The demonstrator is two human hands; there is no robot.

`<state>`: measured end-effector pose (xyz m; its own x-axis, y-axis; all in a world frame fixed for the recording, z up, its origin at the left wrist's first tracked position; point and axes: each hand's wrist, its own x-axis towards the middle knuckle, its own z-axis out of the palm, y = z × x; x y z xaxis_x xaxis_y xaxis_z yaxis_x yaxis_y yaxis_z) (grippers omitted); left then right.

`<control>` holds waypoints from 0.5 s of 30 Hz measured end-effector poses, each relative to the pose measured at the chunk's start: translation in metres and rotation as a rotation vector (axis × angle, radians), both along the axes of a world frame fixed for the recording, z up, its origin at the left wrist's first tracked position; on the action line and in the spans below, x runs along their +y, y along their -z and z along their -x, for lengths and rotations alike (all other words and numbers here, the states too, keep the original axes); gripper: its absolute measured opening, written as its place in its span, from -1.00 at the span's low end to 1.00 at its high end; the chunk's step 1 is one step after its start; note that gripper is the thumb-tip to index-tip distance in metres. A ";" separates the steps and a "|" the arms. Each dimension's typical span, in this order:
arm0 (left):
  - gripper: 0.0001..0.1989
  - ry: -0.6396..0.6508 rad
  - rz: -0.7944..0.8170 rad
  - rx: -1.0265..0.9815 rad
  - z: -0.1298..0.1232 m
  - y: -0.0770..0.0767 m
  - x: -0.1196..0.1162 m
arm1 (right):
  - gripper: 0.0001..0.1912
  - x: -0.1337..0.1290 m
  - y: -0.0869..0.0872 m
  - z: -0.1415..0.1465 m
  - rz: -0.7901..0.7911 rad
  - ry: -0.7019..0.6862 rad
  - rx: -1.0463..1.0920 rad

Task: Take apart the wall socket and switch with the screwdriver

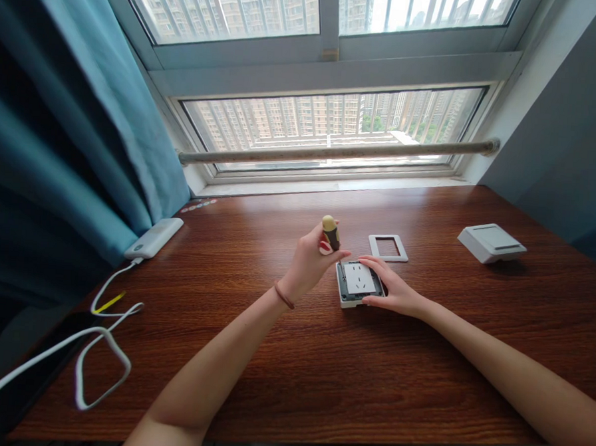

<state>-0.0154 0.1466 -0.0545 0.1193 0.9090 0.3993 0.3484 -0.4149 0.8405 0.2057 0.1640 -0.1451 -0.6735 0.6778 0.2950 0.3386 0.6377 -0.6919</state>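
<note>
My left hand (312, 258) is closed around a screwdriver (331, 233) with a yellow and black handle. The tool stands nearly upright, its shaft pointing down at the left edge of a wall socket (359, 279). Whether the tip sits in a screw is too small to tell. The socket has a white face with slots and a dark grey surround, in a white box on the table. Fingers and thumb of my right hand (392, 288) grip the socket from its right side. Just behind it lies a white cover frame (402, 249), flat and apart from both hands.
A white switch box (491, 243) sits at the right of the brown wooden table (250, 367). On the left are a white power strip (155, 237), its looping cable (128, 364) and a yellow strip (110, 302). A metal rail (331, 154) crosses the window behind; a blue curtain (97, 132) hangs left.
</note>
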 end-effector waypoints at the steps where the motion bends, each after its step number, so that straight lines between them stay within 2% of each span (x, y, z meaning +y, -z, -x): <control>1: -0.46 -0.036 -0.026 0.040 0.000 0.001 0.000 | -0.18 0.000 0.000 0.000 -0.001 0.000 -0.002; 3: -0.47 0.005 -0.025 0.037 0.000 0.001 -0.001 | -0.19 0.000 0.000 0.000 -0.001 0.002 -0.001; 7: -0.56 0.301 0.092 -0.132 -0.002 -0.007 -0.006 | -0.19 0.000 0.000 -0.001 0.003 0.005 0.001; 9: -0.60 0.364 0.131 -0.182 -0.002 -0.011 -0.007 | -0.19 0.000 0.000 -0.001 0.005 0.008 -0.002; 12: -0.60 0.328 0.140 -0.193 -0.001 -0.012 -0.006 | -0.19 0.000 0.000 0.000 0.004 0.009 -0.005; 15: -0.48 0.181 0.087 -0.106 -0.001 -0.009 -0.003 | -0.19 0.000 0.000 0.000 0.004 0.007 -0.004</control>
<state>-0.0147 0.1435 -0.0460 0.2449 0.9083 0.3390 0.1831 -0.3867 0.9038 0.2057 0.1642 -0.1454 -0.6697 0.6838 0.2896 0.3457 0.6323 -0.6933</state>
